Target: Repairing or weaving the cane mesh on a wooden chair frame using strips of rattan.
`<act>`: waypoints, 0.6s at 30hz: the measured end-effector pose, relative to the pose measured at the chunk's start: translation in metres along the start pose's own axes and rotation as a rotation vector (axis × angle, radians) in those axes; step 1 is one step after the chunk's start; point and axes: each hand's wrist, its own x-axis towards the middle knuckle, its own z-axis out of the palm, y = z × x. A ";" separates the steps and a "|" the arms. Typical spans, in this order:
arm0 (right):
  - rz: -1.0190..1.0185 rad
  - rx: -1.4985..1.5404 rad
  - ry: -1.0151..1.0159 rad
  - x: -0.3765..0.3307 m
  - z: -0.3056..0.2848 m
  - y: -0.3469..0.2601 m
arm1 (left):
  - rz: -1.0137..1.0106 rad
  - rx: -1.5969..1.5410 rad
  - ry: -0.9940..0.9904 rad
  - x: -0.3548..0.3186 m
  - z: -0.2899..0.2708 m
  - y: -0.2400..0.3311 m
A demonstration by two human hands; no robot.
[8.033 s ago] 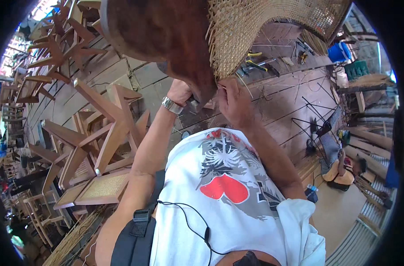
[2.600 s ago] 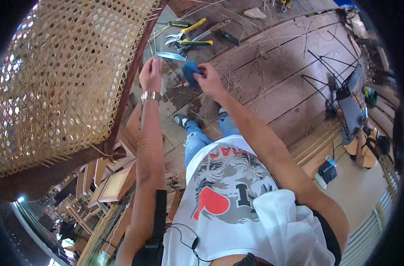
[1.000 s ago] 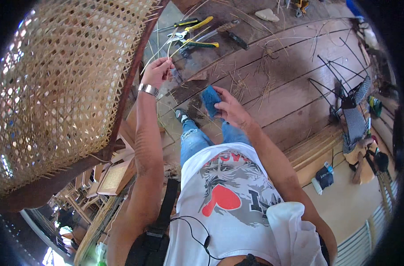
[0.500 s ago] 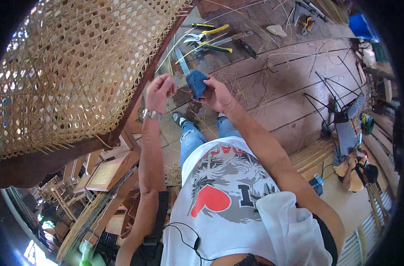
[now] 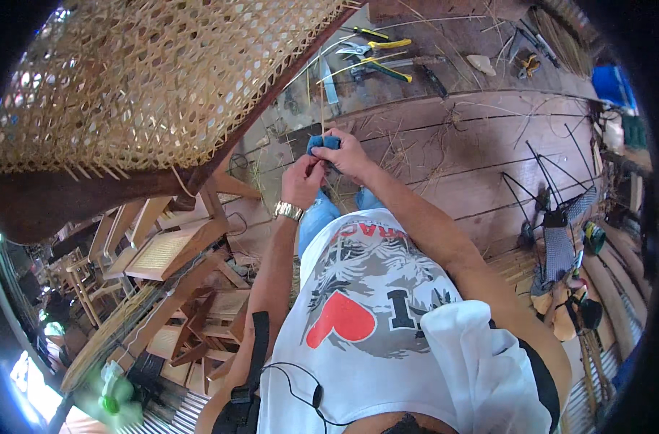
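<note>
A dark blue folded cloth (image 5: 322, 142) is gripped in my right hand (image 5: 350, 155), the thumb pressed on its face. One thin cane strip (image 5: 322, 101) runs from the far side down to the folded cloth. My left hand (image 5: 303, 181) is closed in a pinch just below and left of the cloth, close to the right fingers; what lies between its fingertips is too small to make out. Left of both hands, the woven cane panel (image 5: 149, 79) in its dark wooden frame fills the upper left, with loose strip ends poking out along the frame.
Beyond my hands lie yellow-handled pruning shears (image 5: 376, 47), a flat metal blade (image 5: 328, 81), a screwdriver (image 5: 371, 32) and orange-handled pliers (image 5: 528, 66). Cane scraps are scattered over the boards. A thin-legged black stand (image 5: 554, 217) is at right; wooden chairs (image 5: 167, 249) stand at left.
My left hand has moved right and nearer, up against the cloth. The cloth is now folded smaller in my right hand, with the strip running to it. The whole view has shifted slightly.
</note>
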 end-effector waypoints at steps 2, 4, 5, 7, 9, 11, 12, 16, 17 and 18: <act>-0.041 -0.207 0.049 0.002 -0.004 0.000 | 0.080 0.276 0.030 -0.015 -0.007 -0.011; 0.010 0.263 0.110 0.001 -0.012 -0.012 | 0.070 0.348 0.067 -0.045 -0.026 -0.045; 0.025 0.249 0.119 0.004 -0.023 -0.013 | 0.028 0.345 0.081 -0.061 -0.039 -0.084; 0.009 0.259 0.133 0.004 -0.037 -0.030 | -0.331 0.321 0.233 -0.099 -0.076 -0.189; -0.001 0.279 0.179 0.005 -0.058 -0.043 | -0.639 0.187 0.256 -0.122 -0.103 -0.199; -0.019 0.312 0.116 0.004 -0.062 -0.054 | -0.671 -0.203 0.335 -0.120 -0.102 -0.208; -0.015 0.311 0.113 -0.002 -0.059 -0.058 | -0.684 -0.597 0.405 -0.115 -0.102 -0.214; 0.206 0.382 -0.219 -0.021 -0.019 -0.070 | -0.261 -0.723 0.523 -0.046 -0.051 -0.196; 0.308 0.399 -0.386 -0.024 -0.006 -0.069 | -0.096 -0.580 0.558 -0.031 -0.036 -0.192; 0.305 0.401 -0.366 -0.026 -0.003 -0.064 | -0.207 -0.791 0.460 -0.012 -0.023 -0.154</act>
